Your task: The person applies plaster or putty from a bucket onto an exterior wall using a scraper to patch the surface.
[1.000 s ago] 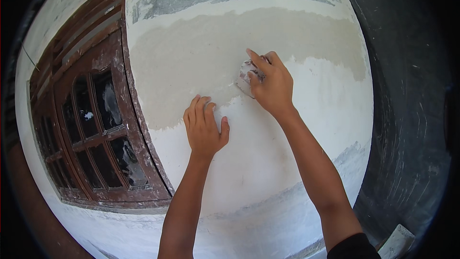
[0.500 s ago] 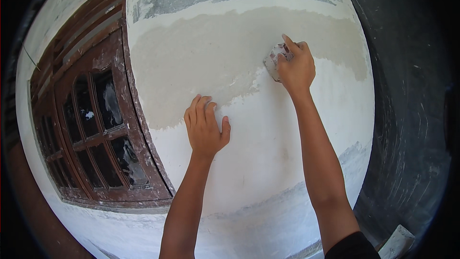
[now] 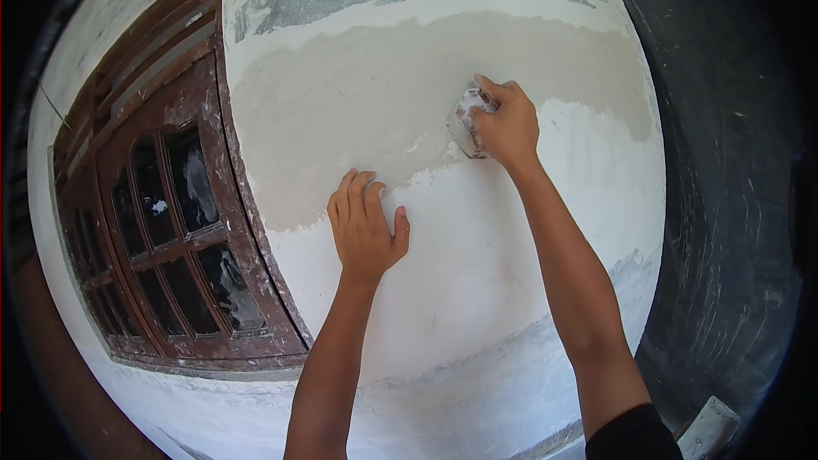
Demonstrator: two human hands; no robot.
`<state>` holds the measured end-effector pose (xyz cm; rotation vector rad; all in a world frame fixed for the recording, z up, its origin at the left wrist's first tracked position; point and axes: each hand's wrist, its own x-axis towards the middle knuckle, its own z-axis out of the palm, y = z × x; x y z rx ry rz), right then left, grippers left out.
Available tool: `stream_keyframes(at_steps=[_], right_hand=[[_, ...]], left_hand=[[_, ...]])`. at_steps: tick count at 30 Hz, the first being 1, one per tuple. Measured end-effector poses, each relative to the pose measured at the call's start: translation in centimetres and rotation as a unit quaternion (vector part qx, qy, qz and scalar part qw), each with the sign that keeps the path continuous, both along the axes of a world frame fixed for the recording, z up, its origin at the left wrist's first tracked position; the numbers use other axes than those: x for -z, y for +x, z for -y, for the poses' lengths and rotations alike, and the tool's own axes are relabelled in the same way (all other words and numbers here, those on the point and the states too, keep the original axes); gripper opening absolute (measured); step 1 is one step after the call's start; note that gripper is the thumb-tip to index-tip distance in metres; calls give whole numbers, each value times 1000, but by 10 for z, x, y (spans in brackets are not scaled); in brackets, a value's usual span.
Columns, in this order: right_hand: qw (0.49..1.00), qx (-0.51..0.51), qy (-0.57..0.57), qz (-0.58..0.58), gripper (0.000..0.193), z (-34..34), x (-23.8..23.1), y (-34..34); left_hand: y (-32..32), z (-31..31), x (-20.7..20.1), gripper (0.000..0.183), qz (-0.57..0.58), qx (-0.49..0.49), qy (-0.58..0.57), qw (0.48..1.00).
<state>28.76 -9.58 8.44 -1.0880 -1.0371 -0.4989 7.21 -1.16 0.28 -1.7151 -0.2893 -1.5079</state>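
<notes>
A pale wall point(image 3: 460, 264) fills the middle, with a broad beige-grey band of damp-looking filler point(image 3: 341, 102) across its upper part. My right hand point(image 3: 509, 126) grips a small flat putty scraper point(image 3: 467, 123), crusted white with reddish-brown patches, against the lower edge of that band. The fingers cover part of the scraper. Lower and to the left, my left hand point(image 3: 362, 226) rests with spread fingers at the band's lower border and holds nothing.
On the left a brown wooden window point(image 3: 192, 243) with dark panes and plaster-spattered frame is set into the wall. A black sheet-like surface point(image 3: 733, 187) stands along the right side. Near the bottom right a whitish block-like piece point(image 3: 709, 430) sticks up.
My right hand and the scraper have slid left and slightly down along the filler. My left hand has stayed in place.
</notes>
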Motion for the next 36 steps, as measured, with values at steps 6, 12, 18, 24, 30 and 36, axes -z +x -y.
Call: stream_keyframes(at_steps=[6, 12, 18, 24, 30, 36], right_hand=[[995, 9, -18, 97, 48, -11, 11, -13], [999, -30, 35, 9, 48, 1, 14, -9], [998, 30, 46, -33, 48, 3, 13, 10], [997, 11, 19, 70, 47, -1, 23, -8], [995, -39, 46, 83, 49, 2, 25, -16], [995, 20, 97, -16, 49, 1, 16, -9]], left_hand=[[-1, -3, 2, 42, 4, -1, -4, 1000], [-2, -3, 1, 43, 1, -2, -4, 1000], [0, 0, 1, 42, 6, 4, -2, 1000], [-1, -1, 1, 42, 6, 6, -1, 1000], [-1, -3, 1, 42, 9, 1, 2, 1000], [-1, -1, 1, 42, 12, 0, 4, 1000]])
